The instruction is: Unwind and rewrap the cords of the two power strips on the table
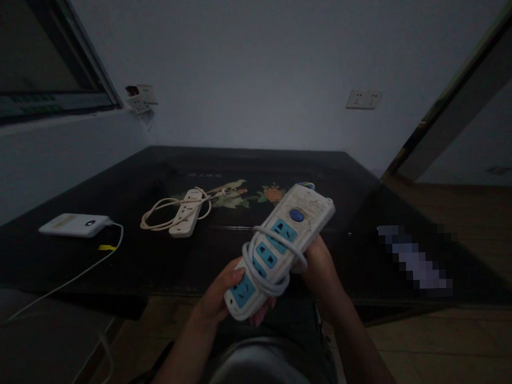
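Above the table's near edge I hold a dirty white power strip [300, 200] tilted, its far end up to the right. It has blue socket panels and a blue switch, and a grey cord [258, 268] is wound around its middle. My left hand [225, 285] grips the near-left end, thumb on top and fingertips showing underneath. At the far-right end my right hand [319, 262] supports the strip from below; its fingers are mostly hidden behind it. Thin coloured wires [308, 185] stick out at the far end.
On the dark floral table [125, 180] lies a second white power strip [190, 219] with a looped cream cord. A white power bank-like device [74, 225] with a cable and a yellow scrap [107, 247] are at left. A pixelated object [413, 259] lies right. Wall sockets [363, 99] are behind.
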`<control>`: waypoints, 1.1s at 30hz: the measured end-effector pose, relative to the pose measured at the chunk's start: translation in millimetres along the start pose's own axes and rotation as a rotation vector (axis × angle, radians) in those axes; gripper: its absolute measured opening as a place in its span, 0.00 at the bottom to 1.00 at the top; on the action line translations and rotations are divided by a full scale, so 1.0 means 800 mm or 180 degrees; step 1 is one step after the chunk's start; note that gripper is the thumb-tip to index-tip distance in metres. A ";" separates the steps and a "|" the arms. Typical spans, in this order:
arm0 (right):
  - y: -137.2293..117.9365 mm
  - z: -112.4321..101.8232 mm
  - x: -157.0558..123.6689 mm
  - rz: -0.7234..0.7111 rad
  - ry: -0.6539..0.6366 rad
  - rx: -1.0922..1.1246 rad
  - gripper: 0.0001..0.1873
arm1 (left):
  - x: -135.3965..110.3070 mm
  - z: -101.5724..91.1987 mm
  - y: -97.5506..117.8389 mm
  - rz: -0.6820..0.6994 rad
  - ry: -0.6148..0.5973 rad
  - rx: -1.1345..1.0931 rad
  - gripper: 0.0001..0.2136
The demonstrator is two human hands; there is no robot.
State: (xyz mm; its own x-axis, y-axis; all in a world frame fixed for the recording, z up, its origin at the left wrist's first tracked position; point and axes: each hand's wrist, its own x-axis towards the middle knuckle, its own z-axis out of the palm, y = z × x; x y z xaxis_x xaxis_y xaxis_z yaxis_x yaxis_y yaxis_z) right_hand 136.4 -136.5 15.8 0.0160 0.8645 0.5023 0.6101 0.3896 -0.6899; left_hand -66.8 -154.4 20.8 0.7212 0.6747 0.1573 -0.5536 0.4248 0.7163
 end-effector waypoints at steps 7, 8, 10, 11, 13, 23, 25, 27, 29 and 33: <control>-0.003 -0.038 -0.009 -0.0224 0.0319 -0.0307 0.05 | 0.000 -0.017 0.015 0.0834 0.1423 0.1102 0.18; -0.005 -0.045 -0.011 -0.0265 0.0429 -0.0291 0.05 | 0.000 -0.020 0.015 0.0786 0.1623 0.1360 0.18; -0.008 -0.058 -0.014 -0.0314 0.0701 -0.0355 0.04 | -0.003 -0.024 0.015 0.0496 0.1859 0.1706 0.17; -0.010 -0.065 -0.013 -0.0324 0.0867 -0.0427 0.04 | -0.005 -0.024 0.016 0.0298 0.1857 0.1786 0.18; -0.013 -0.075 -0.009 -0.0314 0.1207 -0.0590 0.03 | -0.010 -0.023 0.019 -0.0094 0.1615 0.1845 0.19; 0.021 -0.080 0.024 0.0177 0.1076 -0.0484 0.09 | -0.051 -0.028 0.010 -0.0469 0.0226 0.0567 0.22; 0.024 -0.076 0.020 0.0365 0.1008 -0.0217 0.11 | -0.050 -0.028 0.010 -0.0138 0.0223 0.0224 0.21; 0.023 -0.075 0.013 0.0498 0.1063 0.0028 0.13 | -0.041 -0.026 0.016 0.0262 0.0404 0.0057 0.22; 0.017 -0.077 0.007 0.0561 0.1205 0.0224 0.14 | -0.029 -0.022 0.024 0.0670 0.0969 0.0094 0.20; 0.008 -0.083 0.003 0.0526 0.1635 0.0536 0.13 | -0.010 -0.024 0.025 0.0815 0.1757 0.0733 0.17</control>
State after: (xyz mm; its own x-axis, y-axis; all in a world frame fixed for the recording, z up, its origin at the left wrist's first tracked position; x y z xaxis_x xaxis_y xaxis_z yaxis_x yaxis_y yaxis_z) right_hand 192.6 -153.1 47.4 0.5098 0.6692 0.5406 0.4327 0.3437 -0.8335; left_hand -91.7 -139.9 20.4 0.2244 0.9744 0.0139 -0.5319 0.1105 0.8395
